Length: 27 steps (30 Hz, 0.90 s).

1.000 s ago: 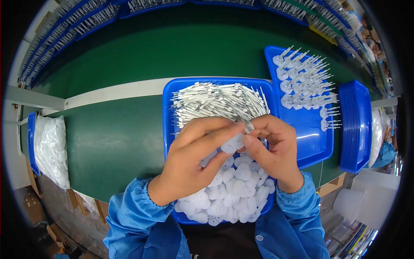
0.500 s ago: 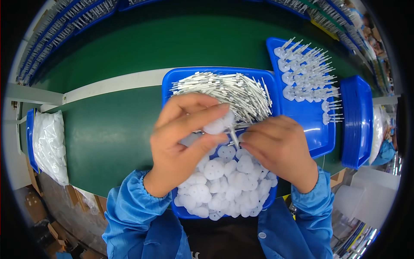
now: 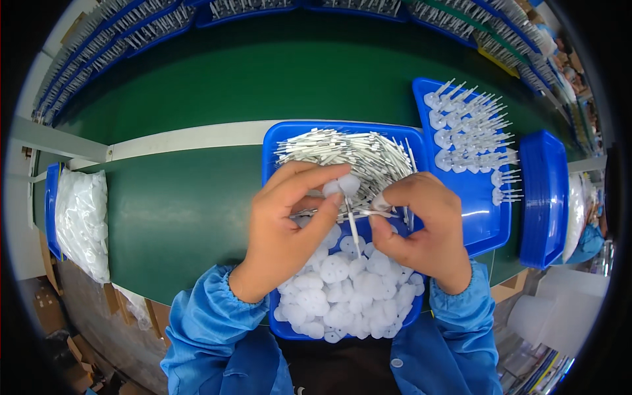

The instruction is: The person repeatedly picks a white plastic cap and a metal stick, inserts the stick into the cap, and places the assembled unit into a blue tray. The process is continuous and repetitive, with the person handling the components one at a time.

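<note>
Between the thumb and fingers of my left hand is a translucent white plastic disc. A thin white rod hangs down from it, over the loose discs. My right hand, just right of it, pinches another thin white rod lying roughly level, its tip close to the disc. Below both hands, loose white discs are heaped in the front of a blue tray. Behind the hands, a pile of thin white rods fills the back of that tray.
Right of it, a blue tray holds rows of discs with upright rods. Farther right stands a stack of blue trays. A clear bag of white pieces lies at the left. Trays of rod-fitted discs line the back.
A rod now hangs clearly from the disc in my left hand. My right hand has drawn slightly right, with a level rod in its pinch. The whole view has shifted a little.
</note>
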{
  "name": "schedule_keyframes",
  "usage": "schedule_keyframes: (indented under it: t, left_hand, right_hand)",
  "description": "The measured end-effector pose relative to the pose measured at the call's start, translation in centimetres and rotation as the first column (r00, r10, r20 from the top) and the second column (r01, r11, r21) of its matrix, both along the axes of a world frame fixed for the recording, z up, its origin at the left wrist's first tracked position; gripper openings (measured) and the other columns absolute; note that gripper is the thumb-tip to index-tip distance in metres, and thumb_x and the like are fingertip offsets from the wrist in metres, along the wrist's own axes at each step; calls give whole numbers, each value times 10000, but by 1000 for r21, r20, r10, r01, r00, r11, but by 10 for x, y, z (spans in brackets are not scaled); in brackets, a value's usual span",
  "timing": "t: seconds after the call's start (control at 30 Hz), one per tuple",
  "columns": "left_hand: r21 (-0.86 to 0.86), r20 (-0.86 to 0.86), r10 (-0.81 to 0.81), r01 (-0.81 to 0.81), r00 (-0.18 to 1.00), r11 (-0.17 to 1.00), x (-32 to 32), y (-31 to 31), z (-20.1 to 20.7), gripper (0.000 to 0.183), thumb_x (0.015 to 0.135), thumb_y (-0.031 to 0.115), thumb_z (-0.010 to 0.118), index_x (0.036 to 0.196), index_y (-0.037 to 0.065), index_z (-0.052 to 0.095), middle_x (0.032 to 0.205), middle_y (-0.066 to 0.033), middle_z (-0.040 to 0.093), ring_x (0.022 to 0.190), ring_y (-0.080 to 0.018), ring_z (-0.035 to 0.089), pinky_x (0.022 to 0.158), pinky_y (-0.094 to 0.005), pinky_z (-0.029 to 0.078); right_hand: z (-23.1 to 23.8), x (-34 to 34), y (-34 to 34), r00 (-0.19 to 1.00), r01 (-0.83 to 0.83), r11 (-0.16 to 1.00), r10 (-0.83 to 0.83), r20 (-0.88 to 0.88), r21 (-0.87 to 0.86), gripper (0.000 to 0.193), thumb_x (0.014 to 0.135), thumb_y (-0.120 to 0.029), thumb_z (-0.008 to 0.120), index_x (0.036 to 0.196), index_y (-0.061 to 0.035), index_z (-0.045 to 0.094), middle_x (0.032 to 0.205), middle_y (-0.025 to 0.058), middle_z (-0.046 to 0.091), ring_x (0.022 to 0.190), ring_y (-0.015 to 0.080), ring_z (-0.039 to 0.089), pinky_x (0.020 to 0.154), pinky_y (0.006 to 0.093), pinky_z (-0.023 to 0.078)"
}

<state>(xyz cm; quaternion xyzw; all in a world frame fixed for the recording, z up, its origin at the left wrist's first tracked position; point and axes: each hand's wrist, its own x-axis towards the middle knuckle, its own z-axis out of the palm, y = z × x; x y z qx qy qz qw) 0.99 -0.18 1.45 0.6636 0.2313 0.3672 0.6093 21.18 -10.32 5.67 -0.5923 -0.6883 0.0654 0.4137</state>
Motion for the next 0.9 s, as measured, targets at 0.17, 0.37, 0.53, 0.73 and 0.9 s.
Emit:
schedule_keyframes:
  t: [0.17, 0.37, 0.53, 0.73, 0.9]
  left_hand:
    - [-71, 29, 6, -4, 1000, 997, -1, 0, 3, 379, 1032, -100, 664, 1405, -46, 701, 1295, -104, 629, 1179, -188, 702, 944, -314, 659]
    - [-87, 77, 55, -48, 995, 995, 2, 2, -2, 422, 1008, -102, 703, 1404, 37, 749, 1245, -82, 635, 1128, -142, 693, 904, -258, 658]
    - [48, 44, 63, -65, 997, 997, 3, 4, -6, 429, 982, -117, 719, 1380, 35, 768, 1243, -95, 644, 1119, -159, 696, 908, -266, 661]
    - [130, 25, 96, -99, 995, 987, 4, 4, -4, 460, 955, -122, 744, 1381, 49, 773, 1255, -111, 669, 1108, -180, 706, 905, -285, 677]
    - [129, 2, 85, -84, 996, 988, 4, 0, -3, 435, 958, -120, 743, 1359, 44, 783, 1281, -122, 699, 1114, -186, 723, 917, -301, 681]
  right_hand:
    - [-15, -6, -1, 995, 92, 996, -93, -42, -20, 265, 774, -38, 894, 1013, -73, 785, 731, 43, 724, 631, 225, 696, 638, 361, 529]
    - [-16, -5, -6, 976, 119, 986, -137, -167, -114, 209, 847, -53, 896, 1033, -49, 802, 621, 37, 653, 517, 166, 631, 511, 311, 469]
    - [-18, -8, -8, 952, 139, 977, -177, -248, -162, 161, 900, -72, 876, 1040, -29, 807, 584, 52, 608, 474, 148, 588, 480, 299, 442]
    - [-14, -14, -9, 960, 181, 972, -208, -189, -150, 153, 911, -85, 874, 1043, -33, 815, 582, 66, 581, 468, 156, 557, 481, 309, 435]
    - [-6, -16, -8, 968, 160, 963, -196, -156, -215, 134, 923, -101, 877, 1023, -40, 810, 608, 73, 618, 489, 158, 603, 486, 302, 445]
